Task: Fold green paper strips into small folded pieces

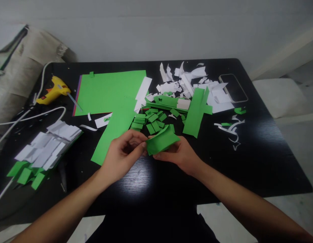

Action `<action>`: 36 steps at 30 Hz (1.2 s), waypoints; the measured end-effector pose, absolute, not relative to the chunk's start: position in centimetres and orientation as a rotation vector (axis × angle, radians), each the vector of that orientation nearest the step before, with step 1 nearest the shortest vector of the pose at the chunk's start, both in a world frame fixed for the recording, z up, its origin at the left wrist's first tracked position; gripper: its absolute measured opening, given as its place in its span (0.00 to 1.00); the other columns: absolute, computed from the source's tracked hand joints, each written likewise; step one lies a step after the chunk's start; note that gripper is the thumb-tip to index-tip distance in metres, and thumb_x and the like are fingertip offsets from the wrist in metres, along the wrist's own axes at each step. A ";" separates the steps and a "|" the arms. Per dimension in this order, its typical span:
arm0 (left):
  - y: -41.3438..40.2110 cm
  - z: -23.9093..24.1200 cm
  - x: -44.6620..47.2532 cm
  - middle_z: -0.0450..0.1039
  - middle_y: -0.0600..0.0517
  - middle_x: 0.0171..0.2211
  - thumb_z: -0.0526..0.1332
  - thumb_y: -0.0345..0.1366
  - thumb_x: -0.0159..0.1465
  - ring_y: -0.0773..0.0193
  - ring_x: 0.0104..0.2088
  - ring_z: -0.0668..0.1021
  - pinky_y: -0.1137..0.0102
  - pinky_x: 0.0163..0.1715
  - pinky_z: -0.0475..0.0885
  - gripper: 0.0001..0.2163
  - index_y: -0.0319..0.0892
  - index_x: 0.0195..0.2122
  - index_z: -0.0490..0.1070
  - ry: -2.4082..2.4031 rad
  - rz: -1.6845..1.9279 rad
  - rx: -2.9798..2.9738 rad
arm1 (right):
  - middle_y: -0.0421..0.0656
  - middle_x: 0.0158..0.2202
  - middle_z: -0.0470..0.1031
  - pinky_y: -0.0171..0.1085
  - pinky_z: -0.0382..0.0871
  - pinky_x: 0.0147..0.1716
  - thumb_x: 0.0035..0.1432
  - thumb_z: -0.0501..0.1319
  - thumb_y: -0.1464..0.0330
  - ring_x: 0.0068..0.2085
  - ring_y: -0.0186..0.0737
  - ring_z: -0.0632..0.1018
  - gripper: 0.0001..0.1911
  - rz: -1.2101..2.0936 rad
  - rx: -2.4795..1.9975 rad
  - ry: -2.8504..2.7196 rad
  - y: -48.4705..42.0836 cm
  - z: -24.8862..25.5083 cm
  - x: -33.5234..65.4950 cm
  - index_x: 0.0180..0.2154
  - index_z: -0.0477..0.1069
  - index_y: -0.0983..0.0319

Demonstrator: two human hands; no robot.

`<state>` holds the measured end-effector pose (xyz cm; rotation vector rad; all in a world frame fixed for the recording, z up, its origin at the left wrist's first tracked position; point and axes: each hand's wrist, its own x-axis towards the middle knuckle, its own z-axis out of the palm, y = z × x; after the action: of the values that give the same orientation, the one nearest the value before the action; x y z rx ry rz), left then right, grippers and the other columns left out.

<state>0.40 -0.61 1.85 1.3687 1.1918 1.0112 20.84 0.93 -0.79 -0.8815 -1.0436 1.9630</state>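
Note:
Between my two hands, above the front of the black table, is a bent green paper strip [163, 140]. My left hand [124, 152] pinches its left end between thumb and fingers. The strip's right end is gripped by my right hand [180, 153], thumb underneath and some fingers hidden behind the paper. Just beyond the strip lies a heap of small green paper pieces [153, 121]. A long green paper piece [117, 131] lies beside my left hand, and a green paper cutout [197, 113] rests to the right of the heap.
Green sheets [108, 91] lie at the back left near a yellow glue gun [55, 90] with a white cord. White paper scraps [184, 81] pile up at the back, beside a phone [233, 88]. A white and green paper structure [47, 145] sits at the left.

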 end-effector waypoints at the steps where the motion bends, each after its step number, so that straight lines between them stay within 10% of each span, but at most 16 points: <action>1: -0.7 1.8 0.4 0.78 0.54 0.26 0.64 0.30 0.67 0.67 0.27 0.81 0.74 0.29 0.77 0.01 0.40 0.40 0.75 1.209 1.011 1.396 | 0.42 0.42 0.86 0.47 0.80 0.52 0.45 0.80 0.70 0.45 0.45 0.85 0.25 1.948 -0.900 -1.058 0.9 -0.7 20.9 0.47 0.83 0.56; 19: -0.9 1.4 0.5 0.78 0.54 0.27 0.65 0.29 0.65 0.69 0.26 0.79 0.76 0.27 0.76 0.02 0.42 0.38 0.75 1.284 1.078 1.558 | 0.42 0.44 0.85 0.45 0.79 0.49 0.47 0.78 0.69 0.45 0.45 0.84 0.24 1.849 -0.914 -1.184 0.9 -0.9 21.0 0.48 0.83 0.54; 29: -1.1 0.9 -0.4 0.81 0.54 0.33 0.64 0.28 0.66 0.68 0.32 0.83 0.76 0.34 0.79 0.09 0.42 0.47 0.72 1.245 0.882 1.878 | 0.43 0.41 0.84 0.41 0.72 0.50 0.65 0.66 0.58 0.46 0.43 0.81 0.12 1.896 -1.013 -1.217 1.5 -0.6 21.2 0.42 0.84 0.58; 36: -1.3 1.0 -0.7 0.82 0.53 0.38 0.63 0.29 0.69 0.66 0.37 0.85 0.74 0.37 0.81 0.12 0.44 0.51 0.66 1.083 0.818 2.043 | 0.41 0.37 0.78 0.37 0.70 0.40 0.53 0.75 0.56 0.38 0.38 0.77 0.19 2.076 -1.069 -1.246 1.5 -0.1 21.2 0.38 0.77 0.62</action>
<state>-0.68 -1.30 0.98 2.0427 1.0832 0.8175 21.18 1.49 -0.10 -1.0692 -1.2460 2.0761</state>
